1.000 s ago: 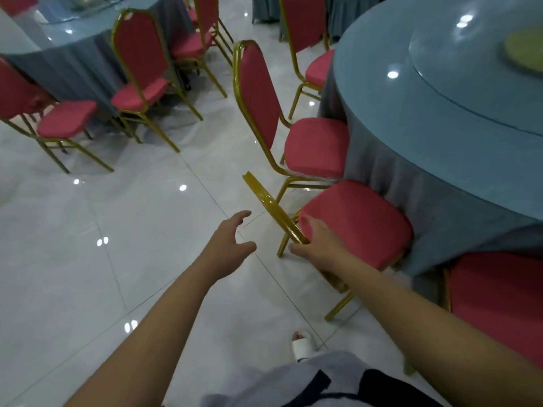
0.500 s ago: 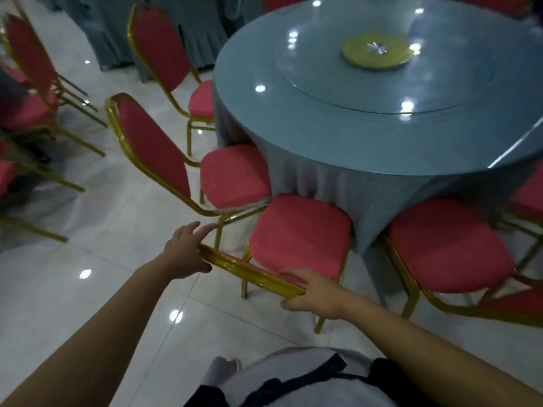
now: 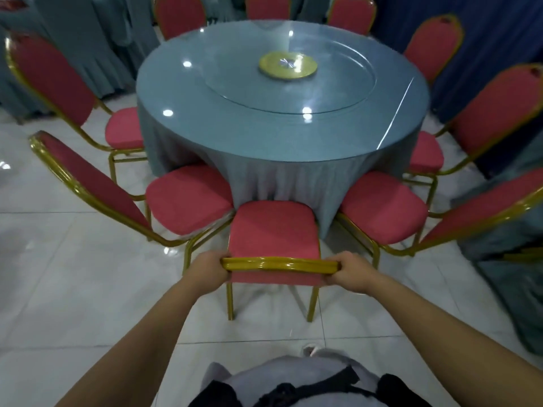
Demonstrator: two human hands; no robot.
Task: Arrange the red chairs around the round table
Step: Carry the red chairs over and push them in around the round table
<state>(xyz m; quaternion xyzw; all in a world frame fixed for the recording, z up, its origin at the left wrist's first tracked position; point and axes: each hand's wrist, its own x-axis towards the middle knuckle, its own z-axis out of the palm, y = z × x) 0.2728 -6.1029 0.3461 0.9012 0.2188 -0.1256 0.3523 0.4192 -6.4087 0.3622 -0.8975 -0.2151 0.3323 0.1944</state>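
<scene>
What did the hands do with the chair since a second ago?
The left hand, free a second ago, reached over and now grips the chair by the left end of its gold top rail. The right hand kept its grip on the rail. The seat stays tucked at the round table.

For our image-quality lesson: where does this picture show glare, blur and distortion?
Head view: glare spots on the glass tabletop and floor tiles; wide-angle distortion bows the side chairs outward; edges look smeared, the left hand, right hand and held chair sharper.
</scene>
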